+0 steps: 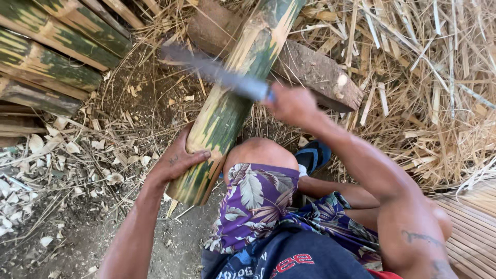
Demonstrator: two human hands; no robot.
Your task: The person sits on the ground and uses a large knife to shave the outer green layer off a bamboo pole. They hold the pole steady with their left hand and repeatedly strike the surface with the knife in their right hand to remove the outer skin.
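A thick green and yellow bamboo pole slants from the top middle down to my knee, resting across a brown log. My left hand grips the pole's lower end from the left side. My right hand is shut on the handle of a long knife, whose blurred blade lies across the pole and points up and left. I sit on the ground in purple leaf-print shorts.
Split green bamboo slats are stacked at the upper left. Dry bamboo strips and shavings cover the ground on the right. Pale chips litter the dirt at left. A blue sandal sits by my knee, flat slats at lower right.
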